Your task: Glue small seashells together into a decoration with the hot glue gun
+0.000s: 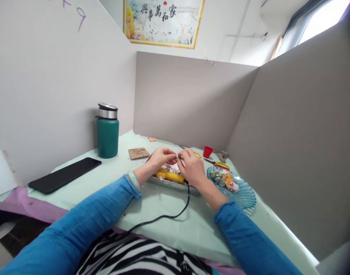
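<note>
My left hand point(164, 156) and my right hand point(191, 165) meet fingertip to fingertip above a shallow metal tray point(175, 186). Both are pinched closed around something too small to make out. Beneath them a yellow glue gun point(171, 176) lies across the tray, its black cord point(163, 217) running toward me over the table. Small pale and brown bits fill the tray behind the glue gun, partly hidden by my hands. To the right of my right hand sits a blue glass plate point(246, 194) holding small decorative pieces point(225, 178) in green, orange and white.
A green bottle point(107, 133) and a black phone-like slab point(65, 175) stand and lie at left. Near the tray are a brown card point(138, 153), a red cup point(207, 152) and yellow-handled scissors point(220, 165). Grey partitions point(192, 99) enclose the table.
</note>
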Available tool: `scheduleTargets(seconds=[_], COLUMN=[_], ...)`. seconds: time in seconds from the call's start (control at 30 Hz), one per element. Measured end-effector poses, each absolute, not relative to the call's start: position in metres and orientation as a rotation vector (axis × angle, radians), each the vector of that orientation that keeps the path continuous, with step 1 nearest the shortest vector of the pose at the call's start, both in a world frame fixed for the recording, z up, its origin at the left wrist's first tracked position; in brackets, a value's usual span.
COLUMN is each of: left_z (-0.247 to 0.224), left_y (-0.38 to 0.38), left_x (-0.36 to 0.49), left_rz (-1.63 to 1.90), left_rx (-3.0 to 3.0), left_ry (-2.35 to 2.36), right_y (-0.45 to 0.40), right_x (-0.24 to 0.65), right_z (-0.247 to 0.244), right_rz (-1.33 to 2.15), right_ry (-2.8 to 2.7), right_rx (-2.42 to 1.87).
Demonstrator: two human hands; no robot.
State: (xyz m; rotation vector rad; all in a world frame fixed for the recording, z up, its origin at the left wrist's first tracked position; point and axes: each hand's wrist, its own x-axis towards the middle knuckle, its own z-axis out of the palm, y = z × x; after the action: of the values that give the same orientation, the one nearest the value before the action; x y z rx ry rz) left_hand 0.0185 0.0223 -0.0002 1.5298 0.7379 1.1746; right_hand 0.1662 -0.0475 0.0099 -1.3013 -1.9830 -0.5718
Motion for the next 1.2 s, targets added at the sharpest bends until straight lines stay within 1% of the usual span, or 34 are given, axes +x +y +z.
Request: scheduleTargets(seconds=[0.33,0.87,1.2], left_z=[-0.002,0.005,0.008], left_y=[0.024,0.017,0.013], left_x=[0.018,0.015,0.014], left_rz=[1.151,1.097,1.096], left_rx=[1.562,1.561,1.502], left_ry=[0.727,0.649,0.606], right_y=[-0.042,-0.036,-0.032], right_x=[0.166,0.170,0.172], right_z=[0.006,0.001,0.000], right_rz=[-0.371,-0.538,-0.472], right_ry=[-1.957,-1.952,-1.919], right_rx=[-1.317,-1.112,-1.005])
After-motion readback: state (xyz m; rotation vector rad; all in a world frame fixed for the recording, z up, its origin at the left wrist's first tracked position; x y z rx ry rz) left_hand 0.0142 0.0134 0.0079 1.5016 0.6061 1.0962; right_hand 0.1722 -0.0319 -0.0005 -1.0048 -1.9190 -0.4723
